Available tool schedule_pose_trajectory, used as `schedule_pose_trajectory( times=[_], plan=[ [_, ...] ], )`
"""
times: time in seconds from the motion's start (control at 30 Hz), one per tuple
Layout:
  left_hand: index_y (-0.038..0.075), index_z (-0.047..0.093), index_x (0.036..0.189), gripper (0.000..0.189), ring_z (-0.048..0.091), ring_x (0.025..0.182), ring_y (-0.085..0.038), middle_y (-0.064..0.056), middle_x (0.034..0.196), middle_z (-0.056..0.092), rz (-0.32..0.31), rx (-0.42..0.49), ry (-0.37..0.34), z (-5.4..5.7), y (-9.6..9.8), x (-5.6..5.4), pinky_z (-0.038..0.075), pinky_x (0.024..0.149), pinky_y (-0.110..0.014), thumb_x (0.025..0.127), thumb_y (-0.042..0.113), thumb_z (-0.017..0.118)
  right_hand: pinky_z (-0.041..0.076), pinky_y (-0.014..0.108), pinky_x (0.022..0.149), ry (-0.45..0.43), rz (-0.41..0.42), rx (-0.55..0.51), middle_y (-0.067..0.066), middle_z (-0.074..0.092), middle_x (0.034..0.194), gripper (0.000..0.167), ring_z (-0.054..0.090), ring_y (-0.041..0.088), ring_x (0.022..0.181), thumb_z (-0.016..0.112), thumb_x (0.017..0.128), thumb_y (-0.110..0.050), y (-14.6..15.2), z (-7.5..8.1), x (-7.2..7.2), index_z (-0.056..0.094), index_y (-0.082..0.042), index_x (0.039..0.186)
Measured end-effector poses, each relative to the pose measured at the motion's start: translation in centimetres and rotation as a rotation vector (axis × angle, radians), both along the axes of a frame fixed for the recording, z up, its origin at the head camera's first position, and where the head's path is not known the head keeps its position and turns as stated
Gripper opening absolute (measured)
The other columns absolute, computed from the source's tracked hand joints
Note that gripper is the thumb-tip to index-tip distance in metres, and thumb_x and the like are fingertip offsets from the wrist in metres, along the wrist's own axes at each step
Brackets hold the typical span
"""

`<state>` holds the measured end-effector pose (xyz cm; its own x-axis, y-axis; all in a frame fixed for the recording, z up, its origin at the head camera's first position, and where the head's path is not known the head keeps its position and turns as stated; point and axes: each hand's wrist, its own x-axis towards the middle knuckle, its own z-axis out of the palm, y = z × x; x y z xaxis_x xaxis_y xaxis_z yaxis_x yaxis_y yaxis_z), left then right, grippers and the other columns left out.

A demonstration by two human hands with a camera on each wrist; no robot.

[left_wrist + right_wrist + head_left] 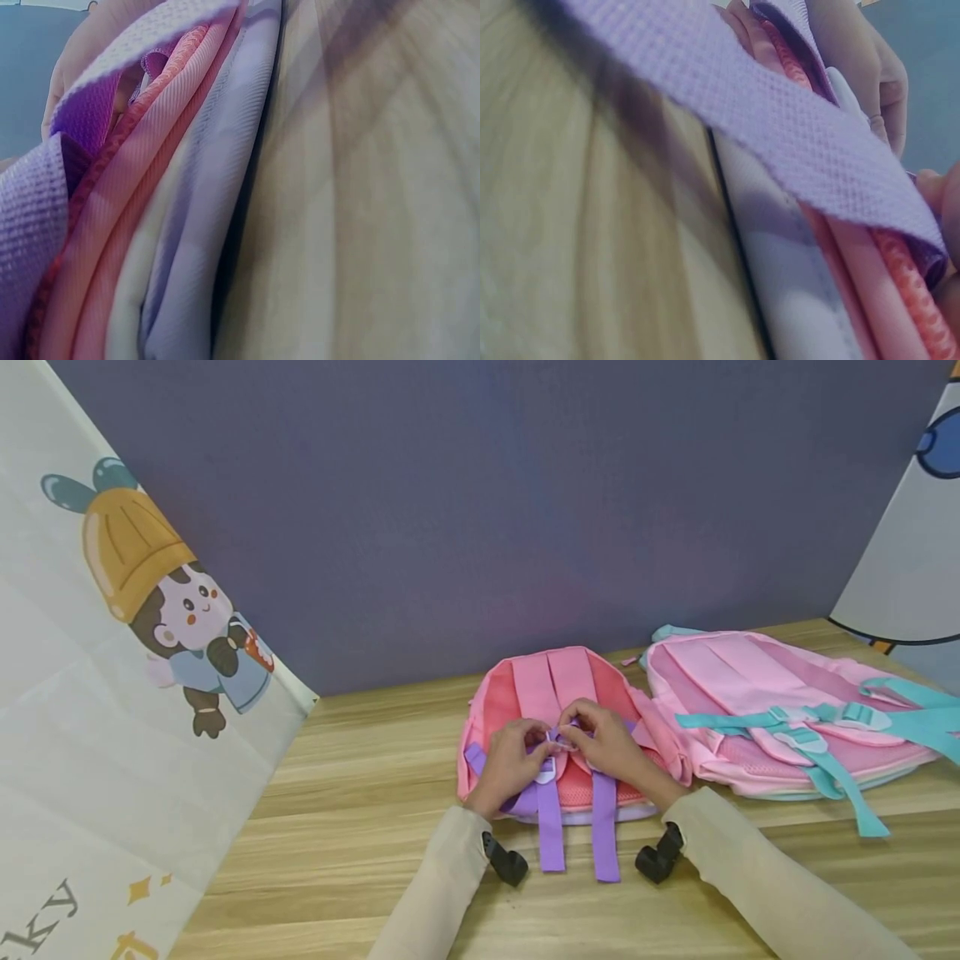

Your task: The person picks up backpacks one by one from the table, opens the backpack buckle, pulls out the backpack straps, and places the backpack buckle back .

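A coral-pink backpack [551, 677] lies on the table with its padded straps and mesh back facing up. Over its middle both hands meet, fingers curled, at a whitish buckle [557, 740] on purple webbing. My left hand [516, 762] pinches it from the left, close above a white strap adjuster [546, 770]. From the right, my right hand [606, 745] pinches the buckle too; the fingers hide most of it. Two purple strap ends [552, 839] hang toward me past the bag's lower edge. In the right wrist view a purple strap [780, 127] crosses close to the camera.
To the right, against the coral bag, lies a light-pink backpack [720, 668] with turquoise straps [847, 793] and pale buckles. A dark grey panel [487, 527] stands behind the wood-grain table [360, 793]. On the left is a white printed sheet [90, 710].
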<state>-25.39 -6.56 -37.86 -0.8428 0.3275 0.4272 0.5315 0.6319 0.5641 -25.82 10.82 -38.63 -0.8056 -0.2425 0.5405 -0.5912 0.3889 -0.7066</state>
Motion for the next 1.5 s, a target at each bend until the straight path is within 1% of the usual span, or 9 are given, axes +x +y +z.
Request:
schedule_pose_trajectory(
  times=[0.2, 0.4, 0.57, 0.63, 0.8, 0.93, 1.17, 1.33, 1.5],
  plan=[
    [0.005, 0.069, 0.099, 0.017, 0.062, 0.081, -0.013, -0.006, 0.088, 0.069, -0.014, -0.006, 0.021, -0.03, -0.06, -0.02, 0.047, 0.076, -0.023, 0.085, 0.015, 0.071, 0.050, 0.025, 0.080, -0.001, 0.033, 0.011, 0.003, 0.062, 0.088, 0.003, 0.056, 0.008, 0.084, 0.066, 0.088, -0.006, 0.02, 0.02, -0.09, 0.063, -0.007, 0.089],
    [0.007, 0.070, 0.100, 0.016, 0.063, 0.082, -0.013, -0.004, 0.089, 0.070, -0.021, 0.004, 0.020, -0.02, -0.17, -0.01, 0.047, 0.077, -0.024, 0.086, 0.015, 0.070, 0.049, 0.021, 0.076, 0.008, 0.055, 0.021, 0.005, 0.066, 0.092, 0.009, 0.056, 0.008, 0.082, 0.070, 0.085, -0.008, 0.05, 0.04, -0.06, 0.068, -0.007, 0.093],
    [0.007, 0.069, 0.100, 0.016, 0.063, 0.083, -0.013, -0.004, 0.089, 0.070, -0.024, 0.020, 0.010, -0.08, -0.21, 0.02, 0.046, 0.078, -0.025, 0.086, 0.014, 0.070, 0.045, 0.019, 0.073, 0.005, 0.045, 0.021, 0.005, 0.066, 0.090, 0.006, 0.053, 0.008, 0.079, 0.071, 0.085, -0.009, 0.08, -0.13, -0.23, 0.069, -0.008, 0.091],
    [0.007, 0.069, 0.100, 0.016, 0.063, 0.082, -0.012, -0.004, 0.089, 0.070, -0.025, 0.028, 0.002, -0.06, -0.21, 0.02, 0.045, 0.081, -0.027, 0.086, 0.014, 0.070, 0.044, 0.019, 0.073, -0.007, 0.045, 0.016, 0.004, 0.066, 0.088, 0.005, 0.052, 0.009, 0.079, 0.070, 0.085, -0.011, 0.07, -0.19, -0.32, 0.070, -0.008, 0.089],
    [0.007, 0.069, 0.100, 0.017, 0.064, 0.082, -0.011, -0.003, 0.088, 0.071, -0.023, 0.029, -0.006, 0.04, -0.17, 0.03, 0.045, 0.083, -0.028, 0.085, 0.015, 0.070, 0.044, 0.019, 0.073, -0.023, 0.027, 0.002, 0.003, 0.066, 0.086, 0.005, 0.053, 0.010, 0.079, 0.070, 0.086, -0.013, 0.04, -0.23, -0.41, 0.069, -0.008, 0.087],
    [0.006, 0.069, 0.101, 0.019, 0.064, 0.082, -0.012, -0.005, 0.089, 0.070, -0.013, 0.020, -0.002, 0.01, -0.14, 0.04, 0.047, 0.080, -0.026, 0.085, 0.016, 0.071, 0.044, 0.019, 0.072, -0.017, 0.011, -0.009, 0.003, 0.066, 0.084, 0.005, 0.054, 0.008, 0.077, 0.069, 0.086, -0.010, 0.01, -0.10, -0.32, 0.067, -0.006, 0.084],
    [0.005, 0.069, 0.101, 0.020, 0.061, 0.079, -0.011, -0.005, 0.088, 0.070, -0.009, 0.023, -0.013, -0.10, -0.10, 0.02, 0.046, 0.075, -0.022, 0.085, 0.016, 0.071, 0.041, 0.021, 0.063, -0.024, 0.001, -0.026, 0.001, 0.058, 0.071, 0.005, 0.049, 0.006, 0.067, 0.064, 0.089, -0.005, 0.08, 0.13, -0.14, 0.062, -0.007, 0.085],
    [0.004, 0.069, 0.101, 0.020, 0.060, 0.076, -0.009, -0.006, 0.086, 0.070, -0.015, 0.035, -0.020, -0.04, -0.08, 0.03, 0.046, 0.071, -0.020, 0.085, 0.015, 0.071, 0.042, 0.022, 0.064, -0.022, 0.011, -0.029, 0.001, 0.057, 0.072, 0.006, 0.050, 0.007, 0.067, 0.062, 0.090, -0.005, 0.10, 0.12, -0.16, 0.060, -0.007, 0.085],
    [0.003, 0.069, 0.101, 0.019, 0.060, 0.075, -0.009, -0.006, 0.086, 0.069, -0.016, 0.046, -0.028, -0.03, -0.03, 0.04, 0.046, 0.070, -0.019, 0.085, 0.014, 0.071, 0.045, 0.021, 0.070, -0.020, 0.011, -0.013, 0.001, 0.059, 0.077, 0.004, 0.053, 0.007, 0.072, 0.062, 0.091, -0.007, 0.17, 0.08, -0.16, 0.061, -0.006, 0.087]
  ],
)
